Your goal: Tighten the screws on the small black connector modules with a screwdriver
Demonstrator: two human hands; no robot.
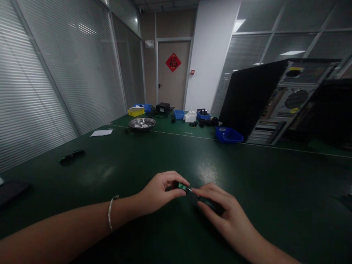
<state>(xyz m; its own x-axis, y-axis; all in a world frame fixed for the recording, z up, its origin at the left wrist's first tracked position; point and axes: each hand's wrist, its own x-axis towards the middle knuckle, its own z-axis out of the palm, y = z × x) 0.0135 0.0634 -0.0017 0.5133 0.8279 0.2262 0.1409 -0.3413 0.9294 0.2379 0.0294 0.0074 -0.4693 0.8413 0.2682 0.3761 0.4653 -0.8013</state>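
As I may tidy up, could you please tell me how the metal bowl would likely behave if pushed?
The metal bowl looks wide and shallow, so it probably won't tip. Its shine suggests stiff metal, and reflections on the table hint it may slide.

Device [182, 186] in left hand [162, 190] (bowl [142, 124] beyond).
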